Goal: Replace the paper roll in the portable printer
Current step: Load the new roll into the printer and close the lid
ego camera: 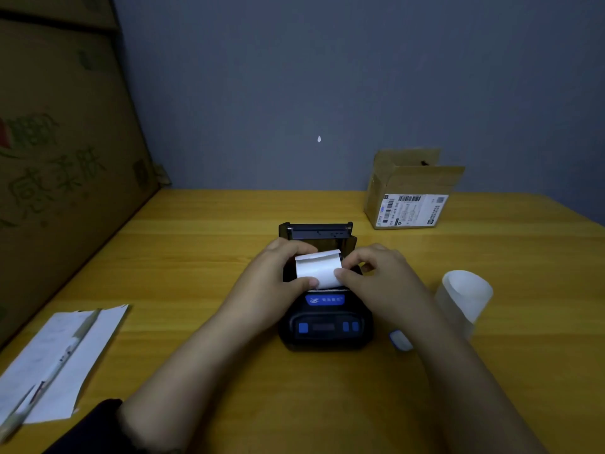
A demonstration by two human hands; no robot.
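A black portable printer (325,322) with blue buttons sits mid-table, its lid (317,231) tipped open toward the wall. A white paper roll (318,267) rests in the open compartment, a loose flap of paper lifted at its top. My left hand (278,273) grips the roll's left end, thumb on the front. My right hand (376,273) holds the right end, thumb pressed on the paper. A second white roll (465,296) lies on the table to the right of the printer.
An open small cardboard box (409,194) with a shipping label stands at the back right. White paper sheets with a pen (62,358) lie at the front left. A large cardboard carton (59,158) walls the left side. A small blue-white piece (400,340) lies right of the printer.
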